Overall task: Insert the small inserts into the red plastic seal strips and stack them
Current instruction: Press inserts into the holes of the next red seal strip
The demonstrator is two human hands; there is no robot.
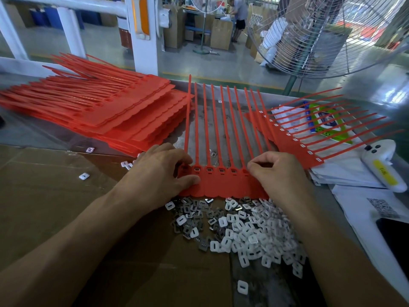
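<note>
Closest to us, one small white square plastic insert (241,286) lies alone on the dark table. Just past it we see a big heap of small white and grey inserts (241,227), partly on the flat brown cardboard sheet (55,196) and partly on the table.

Our two bare arms reach forward, one on each side of the heap. Our left hand (159,173) lies palm down on the left end of the red plastic seal strip sheet (223,185). Its fingers are bent a little, and the thumb presses flat on the red tab. Its fingertips touch the row of little sockets. Our right hand (276,171) is curled over the right end of the same sheet. Its thumb and first finger are pinched together at a socket. We cannot tell if an insert is between them.

The sheet's long thin red tails point away from us, side by side.

Farther left sits a tall stack of red seal strip sheets (110,111). Farther right, another red sheet with inserts fitted (294,140) lies over white papers (345,171), beside a white handheld device (382,165).

Beyond the table stand a big wire fan (332,41) and a person by cardboard boxes (221,34).
</note>
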